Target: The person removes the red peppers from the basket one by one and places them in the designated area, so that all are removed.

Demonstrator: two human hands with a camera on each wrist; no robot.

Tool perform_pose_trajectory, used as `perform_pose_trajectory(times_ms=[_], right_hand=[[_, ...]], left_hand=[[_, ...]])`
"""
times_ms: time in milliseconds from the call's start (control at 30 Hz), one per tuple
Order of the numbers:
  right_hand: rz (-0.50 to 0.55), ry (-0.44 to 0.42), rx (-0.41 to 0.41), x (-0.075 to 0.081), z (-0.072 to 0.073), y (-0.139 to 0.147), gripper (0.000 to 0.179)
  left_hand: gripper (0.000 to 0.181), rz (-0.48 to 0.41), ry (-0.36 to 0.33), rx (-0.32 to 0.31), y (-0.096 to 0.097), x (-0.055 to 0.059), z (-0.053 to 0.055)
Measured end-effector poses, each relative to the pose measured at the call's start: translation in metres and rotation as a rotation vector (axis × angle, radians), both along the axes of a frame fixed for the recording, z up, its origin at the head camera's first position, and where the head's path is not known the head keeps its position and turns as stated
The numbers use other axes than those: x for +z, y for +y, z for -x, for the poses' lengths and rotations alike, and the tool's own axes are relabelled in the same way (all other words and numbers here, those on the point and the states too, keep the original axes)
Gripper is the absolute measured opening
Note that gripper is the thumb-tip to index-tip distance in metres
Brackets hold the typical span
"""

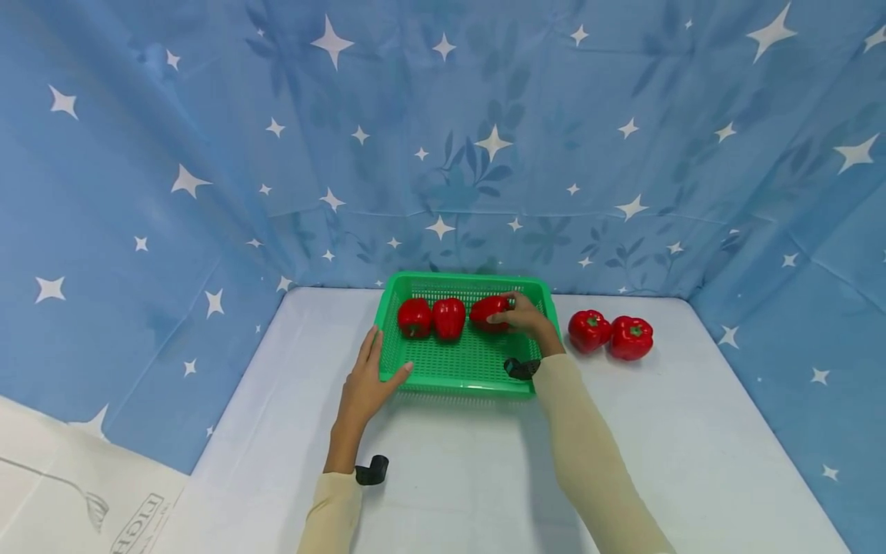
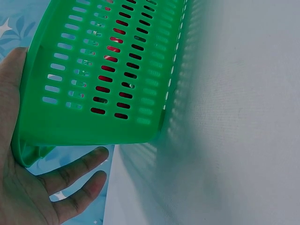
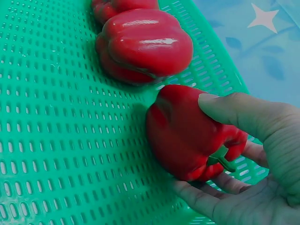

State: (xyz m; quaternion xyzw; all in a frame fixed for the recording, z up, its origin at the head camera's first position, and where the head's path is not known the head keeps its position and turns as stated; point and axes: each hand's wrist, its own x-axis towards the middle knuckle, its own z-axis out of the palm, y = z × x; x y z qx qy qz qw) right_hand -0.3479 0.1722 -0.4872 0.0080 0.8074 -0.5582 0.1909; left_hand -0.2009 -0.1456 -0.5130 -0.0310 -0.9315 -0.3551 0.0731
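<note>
A green plastic basket point(image 1: 457, 382) with slotted walls stands at the back of the white table. Inside it, two red bell peppers, a left one point(image 1: 414, 317) and a middle one point(image 1: 448, 318), sit side by side. My right hand point(image 1: 524, 317) holds a third red bell pepper point(image 3: 180, 133) over the basket floor, thumb on its upper side and fingers beneath, green stem toward the palm. At the basket's front left corner rests my left hand point(image 1: 365, 385), fingers straight along the outside and thumb reaching over the rim, as the left wrist view also shows.
Two more red bell peppers, one point(image 1: 589, 331) beside the other point(image 1: 631, 338), lie on the white table point(image 1: 457, 477) to the right of the basket. A blue star-patterned curtain point(image 1: 388, 177) hangs behind the table and along both sides.
</note>
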Motion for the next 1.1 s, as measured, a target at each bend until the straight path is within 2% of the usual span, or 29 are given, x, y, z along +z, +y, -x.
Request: perform_pose_trajectory(times_ms=[300,700,1100], right_hand=[[0.012,0.034,-0.011,0.0,-0.004,0.003,0.076],[0.082,0.053,0.004,0.011,-0.004,0.009,0.074],[0.231,0.038,0.006,0.022,-0.007,0.01,0.072]], left_hand=[[0.096,-0.007,-0.002,-0.003,-0.001,-0.001,-0.001],[0.095,-0.003,0.008,-0.003,-0.001,0.0,-0.001],[0.095,-0.015,0.01,0.004,-0.001,-0.002,0.0]])
